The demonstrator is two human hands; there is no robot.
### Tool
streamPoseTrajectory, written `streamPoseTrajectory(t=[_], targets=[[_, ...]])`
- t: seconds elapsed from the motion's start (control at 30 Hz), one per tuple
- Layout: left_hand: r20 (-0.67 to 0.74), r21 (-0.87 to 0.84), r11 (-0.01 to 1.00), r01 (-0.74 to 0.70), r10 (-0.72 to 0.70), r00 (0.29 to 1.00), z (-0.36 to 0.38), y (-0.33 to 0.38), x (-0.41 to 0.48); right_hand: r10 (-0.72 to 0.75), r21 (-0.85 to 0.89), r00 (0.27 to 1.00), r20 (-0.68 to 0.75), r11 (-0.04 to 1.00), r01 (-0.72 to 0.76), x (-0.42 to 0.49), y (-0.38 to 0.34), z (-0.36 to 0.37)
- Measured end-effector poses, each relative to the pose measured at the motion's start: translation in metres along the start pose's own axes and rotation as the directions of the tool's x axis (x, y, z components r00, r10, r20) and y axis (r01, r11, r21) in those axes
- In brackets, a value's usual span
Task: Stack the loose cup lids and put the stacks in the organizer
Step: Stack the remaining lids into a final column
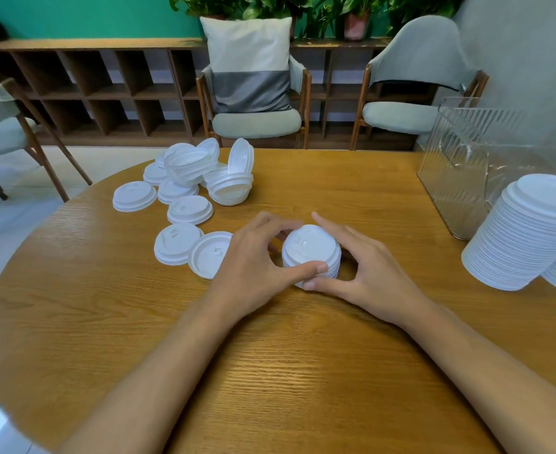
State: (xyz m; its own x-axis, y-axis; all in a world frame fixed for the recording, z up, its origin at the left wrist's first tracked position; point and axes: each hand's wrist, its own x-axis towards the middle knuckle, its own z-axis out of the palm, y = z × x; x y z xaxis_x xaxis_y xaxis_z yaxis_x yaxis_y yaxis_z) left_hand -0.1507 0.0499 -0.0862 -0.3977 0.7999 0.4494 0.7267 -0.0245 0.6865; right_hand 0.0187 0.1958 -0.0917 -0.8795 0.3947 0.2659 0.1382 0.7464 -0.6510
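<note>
On the table (270, 355), left hand (253, 260) and right hand (368, 267) grip the lid stack (312, 247), thumbs covering its near base.

3 chairs (257, 123), a cushion (249, 60), shelving (106, 93), perhaps potted plants (355, 26).

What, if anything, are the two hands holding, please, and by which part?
A short stack of lids, held by its sides: the left hand and right hand each curl round it, thumbs at the near edge.

Both hands cupped a short stack of lids (312, 253) on the wooden table (270, 371); left hand (253, 260) and right hand (368, 267) thumbs met in front; loose lids (185, 181) lay behind; a tall stack (529, 231) leaned beside the clear organizer (466, 165).
</note>
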Motion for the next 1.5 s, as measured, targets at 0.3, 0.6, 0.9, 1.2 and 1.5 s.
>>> streamPoseTrajectory(t=[0.3, 0.6, 0.9, 1.2, 1.5], targets=[[0.053, 0.084, 0.996, 0.024, -0.029, 0.998, 0.001, -0.001, -0.001, 0.037, 0.003, 0.999, -0.008, 0.999, -0.037, 0.001, 0.002, 0.001], [-0.029, 0.326, 0.945, -0.021, 0.032, 0.999, -0.06, -0.018, -0.03, 0.044, -0.015, 0.998, -0.046, 0.999, -0.045, -0.001, -0.008, 0.003], [0.036, 0.428, 0.903, 0.034, -0.054, 0.998, -0.091, -0.038, -0.063, 0.059, -0.016, 0.997, -0.056, 0.998, -0.06, 0.01, -0.041, 0.03], [-0.197, -0.166, 0.97, 0.179, -0.211, 0.957, -0.093, -0.028, -0.053, 0.057, 0.005, 0.996, -0.063, 0.998, -0.057, 0.028, -0.043, 0.048], [-0.09, -0.333, 0.908, 0.254, -0.299, 0.95, -0.089, -0.035, -0.016, 0.019, 0.043, 0.998, -0.053, 0.999, -0.017, 0.028, -0.041, 0.051]])
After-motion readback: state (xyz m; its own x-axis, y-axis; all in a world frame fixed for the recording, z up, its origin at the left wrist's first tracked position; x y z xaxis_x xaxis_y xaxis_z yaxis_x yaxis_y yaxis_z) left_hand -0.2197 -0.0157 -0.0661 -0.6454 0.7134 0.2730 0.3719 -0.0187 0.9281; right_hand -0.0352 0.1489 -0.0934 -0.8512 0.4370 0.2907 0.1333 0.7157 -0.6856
